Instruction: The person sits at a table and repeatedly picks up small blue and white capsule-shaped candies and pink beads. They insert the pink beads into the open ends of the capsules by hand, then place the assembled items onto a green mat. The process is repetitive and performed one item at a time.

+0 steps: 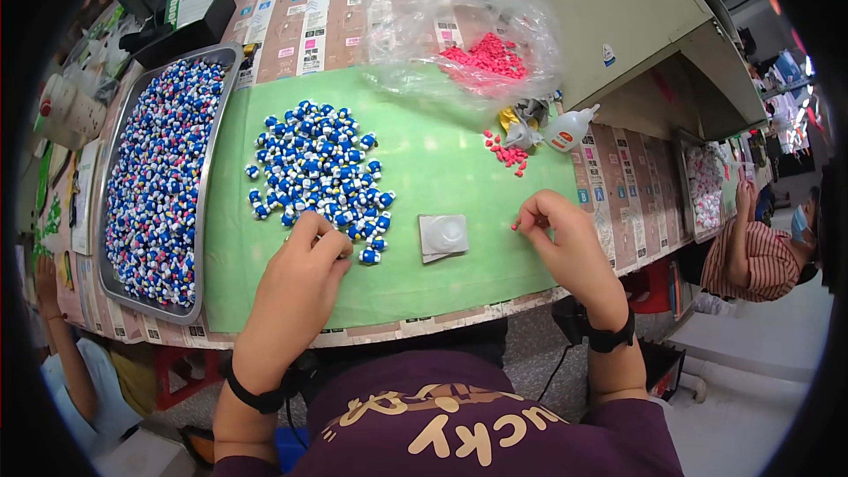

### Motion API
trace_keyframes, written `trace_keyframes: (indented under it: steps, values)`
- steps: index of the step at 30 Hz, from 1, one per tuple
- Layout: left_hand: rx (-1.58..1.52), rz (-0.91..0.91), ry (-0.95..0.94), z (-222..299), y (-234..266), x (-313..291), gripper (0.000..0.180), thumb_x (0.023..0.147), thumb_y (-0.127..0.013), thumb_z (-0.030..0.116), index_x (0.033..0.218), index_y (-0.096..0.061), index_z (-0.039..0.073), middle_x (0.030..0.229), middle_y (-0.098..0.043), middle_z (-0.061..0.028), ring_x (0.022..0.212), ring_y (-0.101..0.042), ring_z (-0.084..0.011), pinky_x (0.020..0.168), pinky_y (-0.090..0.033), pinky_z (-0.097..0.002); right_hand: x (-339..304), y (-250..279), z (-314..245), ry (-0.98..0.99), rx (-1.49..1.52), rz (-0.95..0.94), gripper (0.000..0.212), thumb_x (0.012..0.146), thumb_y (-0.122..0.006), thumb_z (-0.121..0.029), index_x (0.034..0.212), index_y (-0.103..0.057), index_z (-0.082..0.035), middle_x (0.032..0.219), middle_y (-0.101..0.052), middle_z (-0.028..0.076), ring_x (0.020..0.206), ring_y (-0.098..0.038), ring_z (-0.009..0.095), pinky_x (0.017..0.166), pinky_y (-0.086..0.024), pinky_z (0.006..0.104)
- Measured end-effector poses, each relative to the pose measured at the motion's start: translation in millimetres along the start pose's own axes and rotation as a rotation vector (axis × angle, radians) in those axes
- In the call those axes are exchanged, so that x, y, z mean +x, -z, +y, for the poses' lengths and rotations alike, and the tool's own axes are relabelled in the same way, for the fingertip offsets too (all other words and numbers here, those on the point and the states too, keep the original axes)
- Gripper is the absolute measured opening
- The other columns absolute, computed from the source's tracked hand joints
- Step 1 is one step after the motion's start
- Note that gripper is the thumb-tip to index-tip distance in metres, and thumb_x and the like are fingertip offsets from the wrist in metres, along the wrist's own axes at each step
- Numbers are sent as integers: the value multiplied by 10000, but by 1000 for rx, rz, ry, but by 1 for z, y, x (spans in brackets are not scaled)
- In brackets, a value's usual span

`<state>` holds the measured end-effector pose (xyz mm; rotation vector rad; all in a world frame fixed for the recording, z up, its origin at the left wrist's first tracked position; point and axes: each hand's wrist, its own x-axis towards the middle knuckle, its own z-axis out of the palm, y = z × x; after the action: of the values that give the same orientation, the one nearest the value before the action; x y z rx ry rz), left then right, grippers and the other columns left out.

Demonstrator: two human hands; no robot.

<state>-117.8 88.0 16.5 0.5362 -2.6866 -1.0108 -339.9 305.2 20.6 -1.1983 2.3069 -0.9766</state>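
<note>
One tiny pink piece (pixel 515 226) sits pinched in my right hand (pixel 565 243); my left hand (pixel 305 269) closes on a blue figure (pixel 369 256) beside the pile (pixel 318 172). Either could slip and roll off the desk (pixel 442 291).

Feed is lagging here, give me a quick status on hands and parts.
Left hand pinching at edge of blue-and-white figurine pile. Right hand pinching a small pink piece. White blister tray between hands, nothing blocking it.
</note>
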Motion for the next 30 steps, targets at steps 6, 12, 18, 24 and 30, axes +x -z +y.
trace_keyframes:
  steps: [6, 12, 18, 24, 30]
  values:
    - [-104, 1, 72, -8, 8, -14, 146, 787, -674, -75, 875, -575, -14, 849, -539, -103, 716, -581, -221, 632, -474, -311, 6, -4, -7, 84, -238, -68, 78, 811, -552, 42, 855, -503, 0, 794, -565, 153, 766, -572, 333, 675, -457, 394]
    - [-638, 117, 115, -4, 16, -21, 134, 843, -677, -50, 969, -705, -16, 917, -582, -73, 759, -611, -132, 617, -521, -245, -1, -9, -11, 181, -448, -40, 108, 791, -549, 56, 857, -498, -13, 810, -532, 165, 766, -560, 349, 678, -459, 400]
    - [-1181, -84, 176, 18, 2, -15, 144, 892, -639, -42, 1022, -698, -29, 996, -608, -85, 802, -634, -121, 655, -562, -234, -1, 5, -65, 343, 87, 2, 217, 737, -647, 121, 834, -524, -30, 881, -602, 119, 818, -597, 292, 727, -485, 341]
    - [-1392, -250, 190, 35, -10, -8, 125, 939, -617, 17, 1039, -670, -35, 994, -609, -85, 761, -631, -118, 651, -556, -236, -11, -27, -92, 600, 201, -8, 268, 681, -671, 141, 852, -561, -34, 944, -627, 112, 814, -597, 262, 686, -488, 335]
    - [-1274, -289, 161, 27, -9, -11, 108, 945, -618, 35, 1022, -662, -26, 988, -606, -77, 734, -612, -110, 617, -540, -229, -11, -31, -90, 573, 233, -95, 280, 642, -652, 157, 837, -550, -14, 941, -616, 128, 803, -613, 274, 667, -508, 338]
